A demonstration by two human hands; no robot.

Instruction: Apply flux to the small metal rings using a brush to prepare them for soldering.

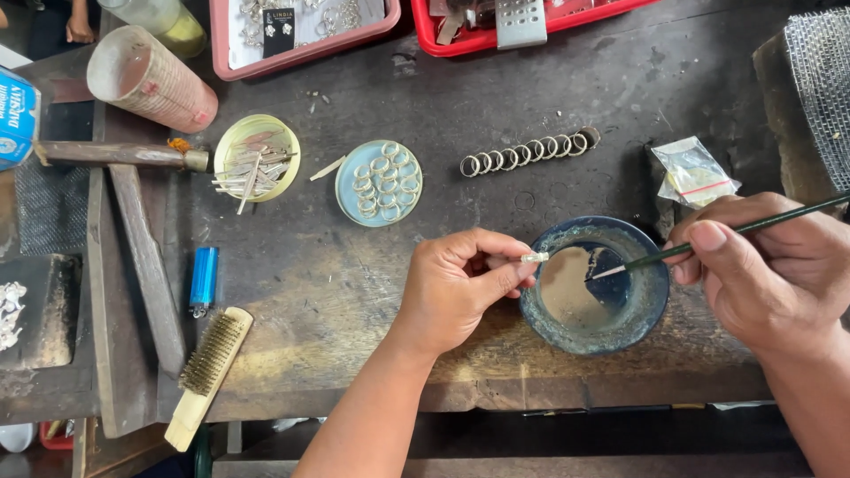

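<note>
My left hand (462,283) pinches a small silver ring (534,258) at the left rim of a blue bowl (646,314) that holds cloudy liquid. My right hand (770,270) grips a thin dark-green brush (699,248) whose pale tip dips into the bowl's middle. A row of silver rings (529,152) lies on the dark worktable behind the bowl. A light-blue lid (379,183) left of that row carries several more rings.
A yellow-green lid (257,158) holds metal strips. A blue lighter (204,280) and a wire brush (209,372) lie at front left. A small plastic bag (694,173), pink tray (301,35), red tray (531,22), tipped cup (150,80) and mesh (819,88) ring the bench.
</note>
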